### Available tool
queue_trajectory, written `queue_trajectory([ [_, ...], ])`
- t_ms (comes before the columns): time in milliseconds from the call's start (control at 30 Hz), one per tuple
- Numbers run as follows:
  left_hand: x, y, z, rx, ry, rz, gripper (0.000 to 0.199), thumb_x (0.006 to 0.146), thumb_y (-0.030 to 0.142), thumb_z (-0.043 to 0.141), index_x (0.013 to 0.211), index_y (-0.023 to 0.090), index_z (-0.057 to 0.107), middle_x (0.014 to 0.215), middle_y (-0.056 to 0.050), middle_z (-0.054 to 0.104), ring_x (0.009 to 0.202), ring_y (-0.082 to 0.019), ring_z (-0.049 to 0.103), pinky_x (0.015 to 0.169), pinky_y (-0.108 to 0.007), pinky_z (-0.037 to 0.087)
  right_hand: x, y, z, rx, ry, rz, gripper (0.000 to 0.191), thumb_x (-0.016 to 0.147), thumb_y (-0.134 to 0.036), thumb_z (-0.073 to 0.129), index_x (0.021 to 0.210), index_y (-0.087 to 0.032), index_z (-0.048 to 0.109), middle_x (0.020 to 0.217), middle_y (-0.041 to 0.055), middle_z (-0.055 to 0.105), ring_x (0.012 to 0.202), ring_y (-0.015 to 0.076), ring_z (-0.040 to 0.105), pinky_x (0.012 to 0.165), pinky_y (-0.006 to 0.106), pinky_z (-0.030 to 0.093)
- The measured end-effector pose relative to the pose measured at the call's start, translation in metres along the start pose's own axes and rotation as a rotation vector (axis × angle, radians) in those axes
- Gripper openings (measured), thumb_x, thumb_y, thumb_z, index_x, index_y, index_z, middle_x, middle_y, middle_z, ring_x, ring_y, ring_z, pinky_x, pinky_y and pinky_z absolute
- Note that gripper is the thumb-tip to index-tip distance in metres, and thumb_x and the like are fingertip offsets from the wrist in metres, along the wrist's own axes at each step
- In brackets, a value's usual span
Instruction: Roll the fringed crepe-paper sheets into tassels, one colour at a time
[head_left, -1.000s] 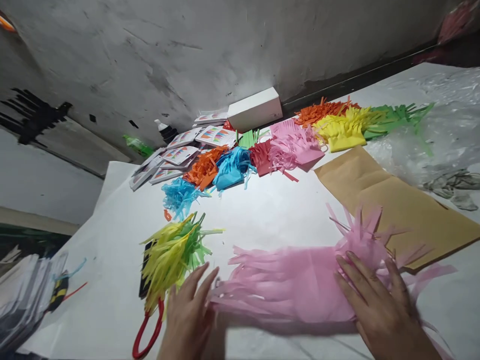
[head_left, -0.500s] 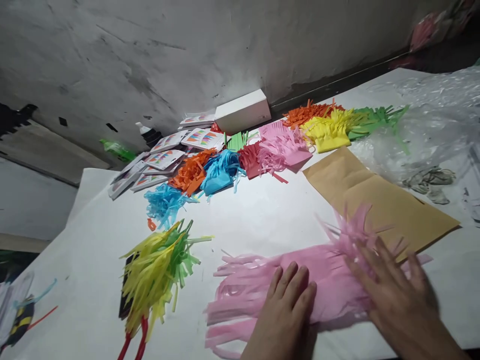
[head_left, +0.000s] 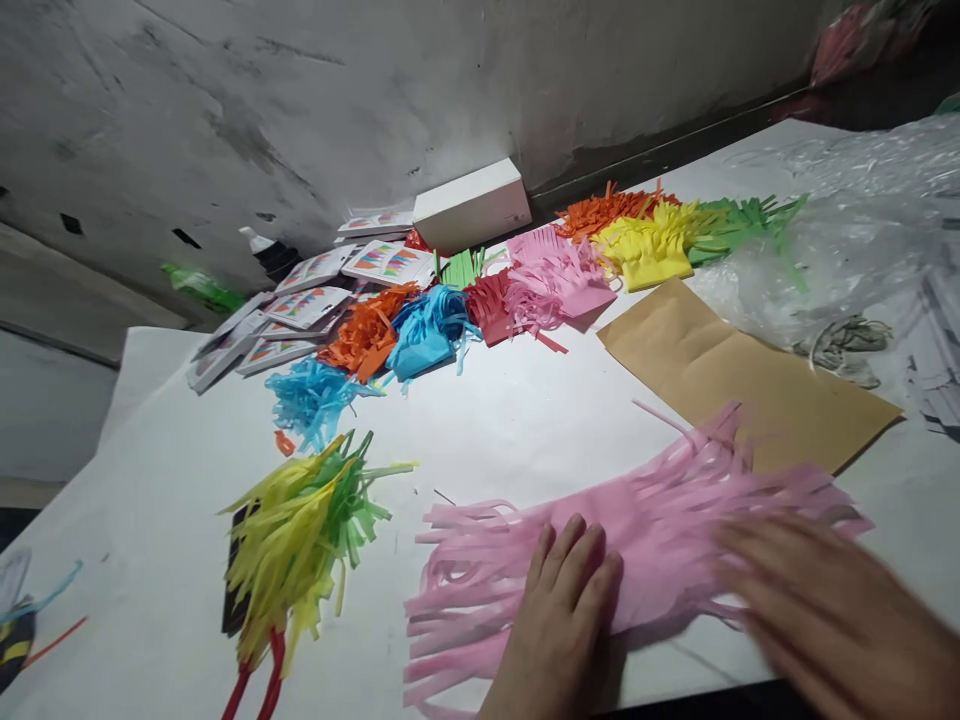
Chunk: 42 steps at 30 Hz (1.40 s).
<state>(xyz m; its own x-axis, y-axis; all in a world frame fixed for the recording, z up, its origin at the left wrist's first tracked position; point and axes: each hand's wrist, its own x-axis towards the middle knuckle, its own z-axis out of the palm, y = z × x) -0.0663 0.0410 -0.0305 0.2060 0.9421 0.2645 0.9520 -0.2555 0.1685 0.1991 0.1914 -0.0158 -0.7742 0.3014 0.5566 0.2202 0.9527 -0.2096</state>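
Note:
A pink fringed tissue sheet (head_left: 637,530) lies spread on the white table, its strips pointing left and right. My left hand (head_left: 562,610) rests flat on its middle-left part, fingers extended. Over the right fringe is my right hand (head_left: 825,600), blurred by motion, with its fingers stretched out and nothing visibly gripped. Just behind the right fringe lies a brown paper envelope (head_left: 735,380). To the left sits a yellow and green tassel bundle (head_left: 307,540) on a dark object, with the red handles (head_left: 259,675) of a tool below it.
Along the back lie fringed bundles in orange (head_left: 367,335), blue (head_left: 427,330), pink (head_left: 559,280) and yellow (head_left: 649,245). Printed packets (head_left: 307,308) and a white box (head_left: 472,205) stand by the wall. Clear plastic wrap (head_left: 817,270) covers the right side.
The right strips of the pink sheet are now spread out flatter to the right. My right hand has moved slightly right and is blurred. My left hand stays on the sheet; the view has shifted slightly.

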Motion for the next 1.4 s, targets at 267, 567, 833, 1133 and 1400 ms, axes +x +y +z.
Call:
queue_trajectory([
  [267,-0.006,0.002,-0.015,-0.105,0.077,0.014,0.029,0.091,0.011,0.056,0.120,0.012,0.061,0.121,-0.016,0.073,0.123,-0.028,0.064,0.111,-0.052,0.051,0.031,-0.033,0.050,0.145,0.003,-0.053,0.036,0.098,0.001,0.038,0.104,-0.009,0.072,0.102,0.0097,0.074,0.107,0.0218,0.065,0.116,0.043,0.032],
  [567,0.003,0.012,-0.022,-0.115,0.123,-0.095,0.031,0.097,0.042,0.063,0.115,0.017,0.064,0.108,-0.009,0.077,0.104,-0.025,0.070,0.113,-0.049,0.044,0.036,-0.034,0.051,0.099,0.003,-0.015,0.038,0.106,-0.009,0.032,0.108,-0.010,0.070,0.101,0.0096,0.072,0.099,0.0241,0.062,0.105,0.043,0.034],
  [833,-0.002,0.010,-0.013,-0.263,0.175,-0.217,0.025,0.096,0.010,0.045,0.112,0.021,0.062,0.105,-0.005,0.077,0.101,-0.022,0.069,0.093,-0.039,0.047,0.036,-0.019,0.048,0.103,-0.029,-0.025,0.030,0.096,0.000,0.042,0.111,-0.013,0.066,0.109,0.0095,0.070,0.111,0.0259,0.059,0.108,0.044,0.034],
  [1133,0.031,-0.007,-0.043,-0.038,-0.262,-0.660,0.028,0.100,0.015,0.049,0.077,0.020,0.063,0.076,-0.005,0.073,0.073,-0.025,0.066,0.069,-0.037,0.043,0.078,-0.008,0.061,-0.001,-0.332,0.190,0.028,0.091,-0.004,0.042,0.074,-0.022,0.054,0.066,0.0028,0.061,0.060,0.0234,0.058,0.060,0.033,0.035],
  [1400,0.052,-0.015,-0.039,0.104,-0.471,-0.766,0.028,0.099,0.016,0.049,0.082,0.020,0.070,0.079,-0.008,0.077,0.075,-0.029,0.072,0.064,-0.037,0.036,0.110,0.004,0.062,-0.138,-0.496,0.236,0.025,0.086,-0.001,0.048,0.076,-0.023,0.052,0.055,-0.0014,0.059,0.045,0.0208,0.058,0.045,0.031,0.026],
])
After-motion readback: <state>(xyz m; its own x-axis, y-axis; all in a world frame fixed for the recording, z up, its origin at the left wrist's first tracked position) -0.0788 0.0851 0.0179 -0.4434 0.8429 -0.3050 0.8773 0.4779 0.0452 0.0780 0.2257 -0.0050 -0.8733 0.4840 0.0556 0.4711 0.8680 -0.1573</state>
